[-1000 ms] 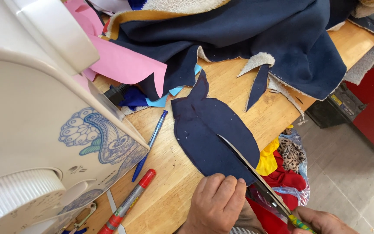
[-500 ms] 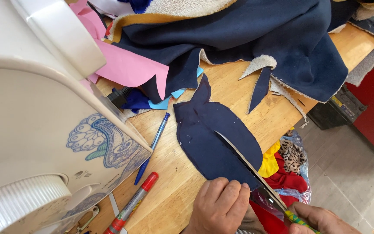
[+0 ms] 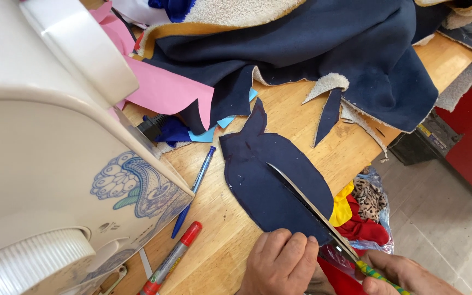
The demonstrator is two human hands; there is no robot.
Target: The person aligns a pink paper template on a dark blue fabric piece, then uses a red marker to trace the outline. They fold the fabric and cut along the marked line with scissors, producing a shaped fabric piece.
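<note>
A cut piece of navy blue fabric [image 3: 271, 175] lies flat on the wooden table [image 3: 214, 240]. My left hand [image 3: 279, 265] rests on its near end, fingers curled over the edge. My right hand [image 3: 405, 276], at the bottom edge of the view, grips the green-and-yellow handle of long scissors [image 3: 315, 210]. Their blades lie across the navy piece, pointing away from me. A large sheet of navy fabric with a fleece backing [image 3: 323, 49] is heaped at the far side of the table.
A white sewing machine [image 3: 45, 147] with a blue pattern fills the left. A blue pen [image 3: 195, 188] and a red marker [image 3: 173, 257] lie beside it. Pink fabric [image 3: 159, 90] lies under the navy heap. A bag of coloured scraps [image 3: 361, 210] hangs off the table's right edge.
The view has shifted slightly. The scissors blades have slid a little further across the navy piece, and my left hand has stayed on its near end.
</note>
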